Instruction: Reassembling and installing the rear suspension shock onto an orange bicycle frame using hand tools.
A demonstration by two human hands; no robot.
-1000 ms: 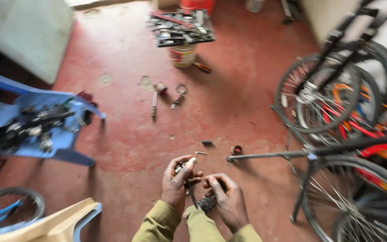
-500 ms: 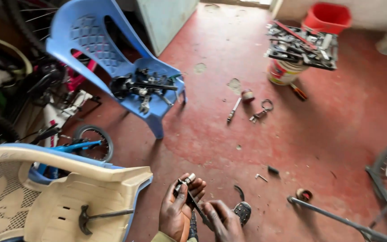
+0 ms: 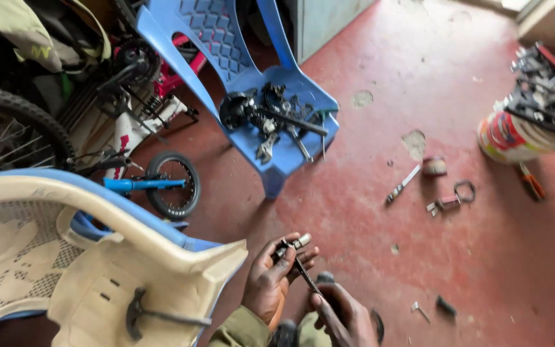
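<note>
My left hand point(image 3: 270, 281) is low in the middle of the head view, fingers pinched on a small metal bicycle part point(image 3: 292, 245) with a silver barrel end. My right hand point(image 3: 343, 316) sits just below and to the right of it, gripping a thin dark tool point(image 3: 306, 275) whose tip reaches up to that part. Both hands are over the red floor point(image 3: 367, 193), close to the cream plastic chair point(image 3: 97, 283) at the lower left.
A blue plastic chair point(image 3: 252, 77) holds several dark bicycle parts and spanners point(image 3: 271, 119). Bicycles and a small wheel point(image 3: 173, 185) crowd the left. On the floor lie a metal tool point(image 3: 403, 184), a ring-shaped piece point(image 3: 464, 191) and small bolts point(image 3: 421, 311). A paint can point(image 3: 515, 136) carries a tool tray.
The view has swung left: the bicycles on the right are gone, and the blue chair and the cream chair have come in. My hands stay together on the small part.
</note>
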